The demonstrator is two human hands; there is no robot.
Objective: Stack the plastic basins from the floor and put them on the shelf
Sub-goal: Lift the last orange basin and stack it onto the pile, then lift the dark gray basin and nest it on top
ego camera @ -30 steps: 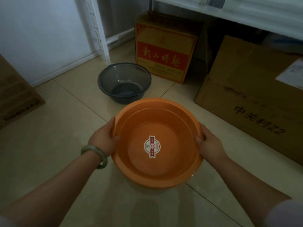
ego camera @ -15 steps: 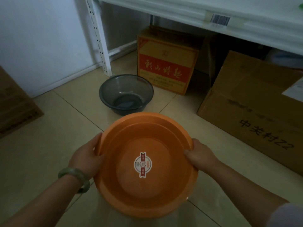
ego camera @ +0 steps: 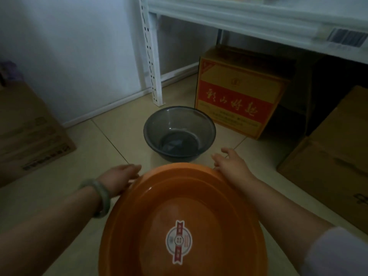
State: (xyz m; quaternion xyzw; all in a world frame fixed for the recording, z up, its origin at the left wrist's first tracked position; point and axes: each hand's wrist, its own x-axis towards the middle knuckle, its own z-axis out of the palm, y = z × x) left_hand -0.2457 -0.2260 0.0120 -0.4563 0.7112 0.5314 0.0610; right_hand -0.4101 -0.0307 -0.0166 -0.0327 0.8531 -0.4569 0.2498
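Note:
A large orange basin [ego camera: 159,206] with a round sticker on its bottom fills the lower middle of the head view, close to me. Beyond it, a smaller dark grey translucent basin [ego camera: 179,134] stands upright on the tiled floor. My left hand [ego camera: 119,177], a green bangle on its wrist, lies at the orange basin's far left rim with the fingers stretched out flat. My right hand [ego camera: 231,166] is just past the far right rim with the fingers spread, pointing towards the grey basin. Neither hand grips anything. The white shelf [ego camera: 239,18] runs across the top.
A red and yellow carton [ego camera: 237,96] stands under the shelf behind the grey basin. Brown cartons sit at the right [ego camera: 328,166] and at the left [ego camera: 25,136]. The shelf's white perforated post [ego camera: 151,56] meets the floor near the wall.
The orange basin has dropped lower and nearer to me. Both hands have let go of its sides and moved forward past its far rim, fingers opened. The view has tilted up.

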